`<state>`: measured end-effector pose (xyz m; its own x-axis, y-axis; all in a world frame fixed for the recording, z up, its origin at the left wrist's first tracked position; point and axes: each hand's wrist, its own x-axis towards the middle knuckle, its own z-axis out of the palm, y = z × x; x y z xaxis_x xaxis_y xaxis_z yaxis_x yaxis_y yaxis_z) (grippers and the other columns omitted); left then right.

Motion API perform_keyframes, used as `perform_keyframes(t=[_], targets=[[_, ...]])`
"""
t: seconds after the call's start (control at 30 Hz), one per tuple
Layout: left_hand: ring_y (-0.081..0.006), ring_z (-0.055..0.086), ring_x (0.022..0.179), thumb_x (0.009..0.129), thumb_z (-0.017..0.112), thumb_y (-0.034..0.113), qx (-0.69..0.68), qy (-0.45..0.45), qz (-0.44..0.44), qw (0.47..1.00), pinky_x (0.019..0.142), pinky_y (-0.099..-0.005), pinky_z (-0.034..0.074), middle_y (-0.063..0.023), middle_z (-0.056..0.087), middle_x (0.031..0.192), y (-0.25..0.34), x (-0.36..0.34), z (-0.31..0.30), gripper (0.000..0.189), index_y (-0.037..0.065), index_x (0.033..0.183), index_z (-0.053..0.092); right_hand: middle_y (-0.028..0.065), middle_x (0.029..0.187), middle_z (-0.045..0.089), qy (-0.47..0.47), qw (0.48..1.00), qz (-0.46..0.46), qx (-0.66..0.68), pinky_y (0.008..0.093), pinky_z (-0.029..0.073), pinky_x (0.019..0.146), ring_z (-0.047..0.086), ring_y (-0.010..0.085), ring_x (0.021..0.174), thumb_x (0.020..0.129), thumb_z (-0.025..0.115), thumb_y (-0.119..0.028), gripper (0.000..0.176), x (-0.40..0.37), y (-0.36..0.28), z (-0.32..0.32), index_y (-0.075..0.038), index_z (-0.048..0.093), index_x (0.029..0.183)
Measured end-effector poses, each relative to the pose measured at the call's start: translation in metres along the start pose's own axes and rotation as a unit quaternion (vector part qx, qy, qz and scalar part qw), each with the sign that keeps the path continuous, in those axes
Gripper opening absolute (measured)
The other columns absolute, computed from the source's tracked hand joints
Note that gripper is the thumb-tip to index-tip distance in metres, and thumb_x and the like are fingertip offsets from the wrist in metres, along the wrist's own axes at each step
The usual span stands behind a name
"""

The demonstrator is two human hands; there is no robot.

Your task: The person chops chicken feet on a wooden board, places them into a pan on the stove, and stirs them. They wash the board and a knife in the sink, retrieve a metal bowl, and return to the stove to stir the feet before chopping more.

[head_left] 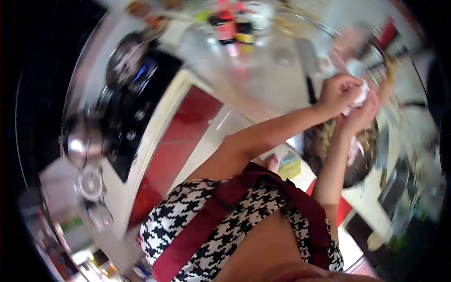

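Observation:
My left hand (337, 95) and my right hand (361, 116) are close together at the right of the view. Both have their fingers curled round a crumpled white cloth or tissue (361, 94), which shows between them. Below them is a wide dark pan (359, 176) with brownish food in it, partly hidden by my right forearm. A pale pink piece (355, 149) shows beside that forearm, over the pan. Close to my left hand lies a cleaver (307, 56) with a broad grey blade and black handle.
On the left, a black stove (123, 141) carries a frying pan (126, 58) and a shiny metal pot (84, 141). Blurred bottles (230, 33) stand at the back of the counter. Red cabinet doors (176, 141) are below the counter edge. Blurred utensils crowd the far right.

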<state>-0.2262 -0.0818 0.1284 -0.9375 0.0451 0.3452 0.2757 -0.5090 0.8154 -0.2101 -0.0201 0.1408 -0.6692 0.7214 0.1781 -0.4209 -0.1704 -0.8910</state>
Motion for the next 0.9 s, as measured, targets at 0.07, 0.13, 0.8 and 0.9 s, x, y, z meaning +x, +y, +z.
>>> perform_keyframes(t=[0.07, 0.13, 0.8, 0.9], targets=[[-0.0068, 0.057, 0.071, 0.081, 0.062, 0.010, 0.058, 0.058, 0.135, 0.988, 0.057, -0.0218, 0.048, -0.0056, 0.063, 0.087, 0.045, 0.017, -0.045, 0.019, -0.002, 0.096, 0.062, 0.0131, 0.092, 0.060, -0.092, 0.990, 0.033, 0.097, 0.0291, 0.052, 0.068, 0.061, 0.0197, 0.081, 0.088, 0.052, -0.012, 0.018, -0.035, -0.013, 0.066, 0.000, 0.052, 0.102], [-0.0057, 0.055, 0.060, 0.081, 0.062, 0.011, 0.006, 0.097, 0.079, 0.992, 0.048, -0.0202, 0.044, -0.0044, 0.062, 0.083, 0.110, 0.023, -0.103, 0.019, -0.002, 0.096, 0.061, 0.0144, 0.094, 0.060, -0.166, 0.979, 0.008, 0.116, 0.0290, 0.052, 0.072, 0.061, 0.0196, 0.083, 0.087, 0.052, -0.012, 0.020, -0.076, -0.007, 0.136, -0.001, 0.053, 0.103], [-0.0198, 0.051, 0.083, 0.081, 0.061, 0.039, 0.240, 0.489, -0.083, 0.834, 0.071, -0.0362, 0.045, -0.0127, 0.053, 0.103, 0.394, 0.003, -0.581, 0.055, -0.002, 0.116, 0.049, 0.0098, 0.125, 0.049, -0.581, 0.698, 0.416, -0.043, 0.0571, 0.033, 0.090, 0.037, 0.0275, 0.122, 0.088, 0.035, -0.060, 0.066, -0.365, 0.135, 0.525, -0.005, 0.047, 0.123], [-0.0163, 0.051, 0.090, 0.081, 0.063, 0.032, 0.335, 0.505, 0.032, 0.795, 0.078, -0.0309, 0.042, -0.0111, 0.056, 0.105, 0.411, 0.008, -0.543, 0.047, -0.001, 0.113, 0.051, 0.0083, 0.119, 0.054, -0.656, 0.719, 0.229, -0.013, 0.0386, 0.041, 0.088, 0.046, 0.0204, 0.115, 0.092, 0.038, -0.050, 0.055, -0.304, 0.110, 0.479, -0.005, 0.053, 0.119]])
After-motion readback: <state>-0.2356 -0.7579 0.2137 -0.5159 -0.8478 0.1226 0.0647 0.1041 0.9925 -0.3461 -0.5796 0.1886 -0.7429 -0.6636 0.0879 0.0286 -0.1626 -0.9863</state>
